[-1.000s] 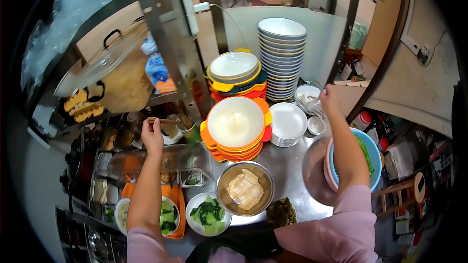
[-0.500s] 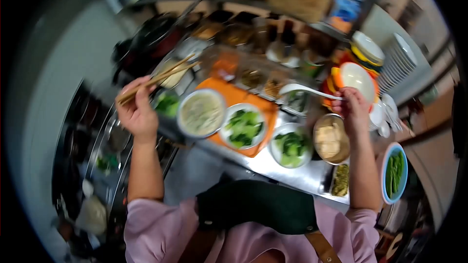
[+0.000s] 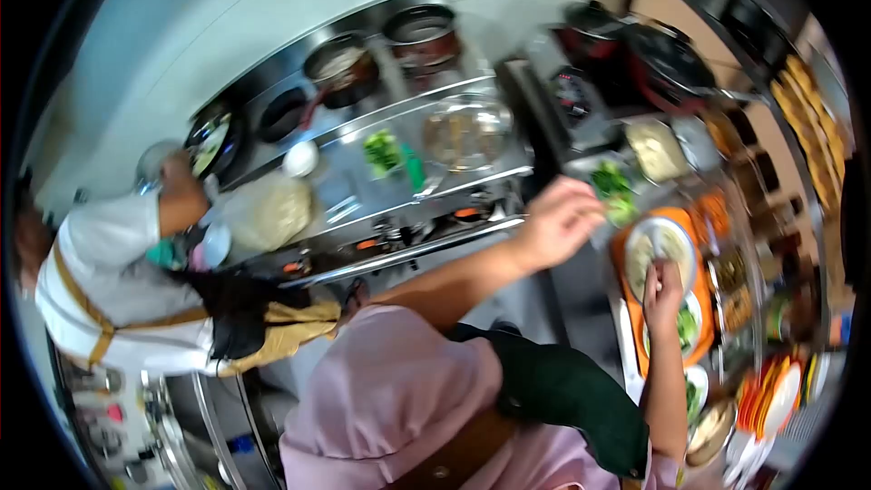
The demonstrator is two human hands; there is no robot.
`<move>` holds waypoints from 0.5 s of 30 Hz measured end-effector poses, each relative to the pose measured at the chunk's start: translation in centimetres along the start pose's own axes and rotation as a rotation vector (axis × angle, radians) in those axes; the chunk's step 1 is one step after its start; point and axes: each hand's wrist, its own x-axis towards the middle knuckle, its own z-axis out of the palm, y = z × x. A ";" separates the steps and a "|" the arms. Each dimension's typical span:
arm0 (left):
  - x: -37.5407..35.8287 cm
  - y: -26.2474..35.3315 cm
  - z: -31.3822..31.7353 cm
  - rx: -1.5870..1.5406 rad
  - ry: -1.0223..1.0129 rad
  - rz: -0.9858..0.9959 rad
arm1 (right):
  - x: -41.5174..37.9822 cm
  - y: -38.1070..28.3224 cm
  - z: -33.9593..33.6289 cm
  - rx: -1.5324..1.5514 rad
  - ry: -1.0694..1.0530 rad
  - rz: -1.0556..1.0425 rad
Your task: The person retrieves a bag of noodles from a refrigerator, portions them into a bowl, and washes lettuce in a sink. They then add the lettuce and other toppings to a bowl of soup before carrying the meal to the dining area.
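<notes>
My left hand (image 3: 562, 218) is in the air left of the bowls, near the leafy greens (image 3: 613, 189). Motion blurs its fingers, and no chopsticks can be made out in it. My right hand (image 3: 664, 286) grips the white spoon (image 3: 657, 240), whose lower end is in the pale food of the large white bowl (image 3: 676, 229). That bowl rests on the orange board (image 3: 632, 345), with a bowl of greens (image 3: 688, 321) beside it, partly behind my right forearm.
A co-worker (image 3: 127, 281) stands at the stove on the left, one hand near a pan (image 3: 218, 138). Pots (image 3: 422, 36) line the back. A glass lid (image 3: 467, 132) and a plastic bag (image 3: 268, 209) lie on the steel counter. Stacked orange bowls (image 3: 771, 395) stand at right.
The view has turned left, bringing the stove and co-worker into sight. My right hand has brought the spoon into the large bowl. The chopsticks seen in my left hand are no longer discernible.
</notes>
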 end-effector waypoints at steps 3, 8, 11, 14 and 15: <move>-1.0 -0.3 0.6 -0.065 -0.113 -0.020 | -0.4 0.4 1.5 -0.357 -0.287 -0.159; -3.5 -1.3 4.0 -0.337 -0.406 0.230 | -2.5 -2.1 1.3 0.499 -0.121 0.398; -3.9 -0.3 6.5 -0.306 -0.386 0.499 | -2.7 -5.5 0.2 1.381 -0.079 0.777; -4.8 0.1 8.1 -0.420 -0.543 0.095 | -3.4 -3.3 0.0 1.309 0.245 0.839; -5.9 -1.8 8.9 -0.193 -0.474 0.257 | -3.4 -2.3 -0.4 1.159 0.430 0.785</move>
